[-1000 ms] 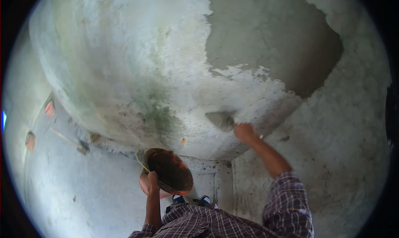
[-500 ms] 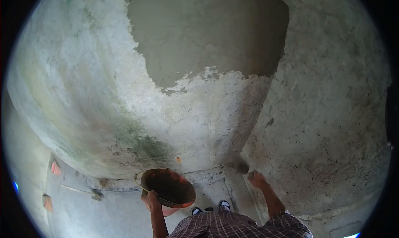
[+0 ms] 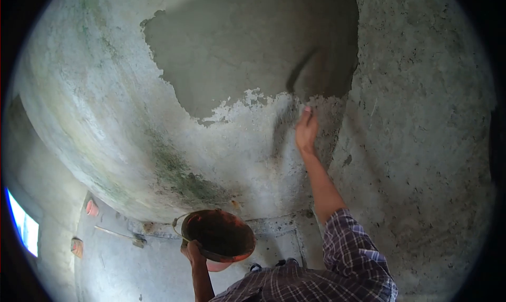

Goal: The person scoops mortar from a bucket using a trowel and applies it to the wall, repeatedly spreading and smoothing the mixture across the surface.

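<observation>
My left hand [image 3: 194, 252] is closed on the near left rim of a bucket [image 3: 237, 225], tilted so its dark, orange-stained inside shows. My right hand [image 3: 307, 130] reaches up to the wall, fingers wrapped round the handle of a trowel. The trowel [image 3: 300, 72] is smeared by motion; its dark, thin blade lies over the lower right part of a smooth grey patch of wet mortar [image 3: 237, 44]. Below the ragged lower edge of that patch shows rough, bare wall [image 3: 247, 149]. How much the bucket holds cannot be made out.
A rough wall [image 3: 421, 117] meets the patched wall at a corner on the right. Down left on the concrete floor [image 3: 126, 270] lie a long-handled tool [image 3: 118, 232], a reddish pot [image 3: 92, 207] and a brick-like block [image 3: 77, 247]. A bright opening [image 3: 23, 223] stands far left.
My right hand has risen with the trowel from low by the corner up to the lower edge of the mortar patch. My left hand still holds the bucket. The view has shifted slightly.
</observation>
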The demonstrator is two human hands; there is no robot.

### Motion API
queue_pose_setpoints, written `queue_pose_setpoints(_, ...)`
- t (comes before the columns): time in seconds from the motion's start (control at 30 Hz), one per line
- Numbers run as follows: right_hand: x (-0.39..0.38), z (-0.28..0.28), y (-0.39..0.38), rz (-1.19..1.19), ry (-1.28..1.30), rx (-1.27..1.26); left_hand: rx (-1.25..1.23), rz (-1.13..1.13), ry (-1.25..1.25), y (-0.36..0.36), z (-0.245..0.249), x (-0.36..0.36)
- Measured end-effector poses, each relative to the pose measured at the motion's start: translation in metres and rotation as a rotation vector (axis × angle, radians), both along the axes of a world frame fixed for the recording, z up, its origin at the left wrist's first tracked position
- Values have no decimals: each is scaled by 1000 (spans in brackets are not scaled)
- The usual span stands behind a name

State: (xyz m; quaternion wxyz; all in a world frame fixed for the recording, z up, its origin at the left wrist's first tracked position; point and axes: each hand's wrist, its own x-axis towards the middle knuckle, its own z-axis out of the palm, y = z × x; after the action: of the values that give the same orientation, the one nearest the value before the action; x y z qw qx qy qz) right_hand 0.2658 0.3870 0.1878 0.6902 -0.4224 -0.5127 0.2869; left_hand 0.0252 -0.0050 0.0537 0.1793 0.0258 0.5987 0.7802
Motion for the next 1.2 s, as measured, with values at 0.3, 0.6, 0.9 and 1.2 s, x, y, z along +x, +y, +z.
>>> queue_pose_setpoints(0.3, -84, 2, -43, 231, -585, 197, -129, 24, -8, -4, -11, 22)
queue_pose_setpoints(0.6, 13, 13, -11, 75, -1086, 585, -53, 28, -2, -1, -27, 24)
queue_pose_setpoints(0.9, 90, 125, 59, -79, -1390, 726, -197, -83, -36, 50, -15, 54)
queue_pose_setpoints(1.2, 99, 4, 38, 255, -1775, 561, -35, -118, -138, 74, -50, 63)
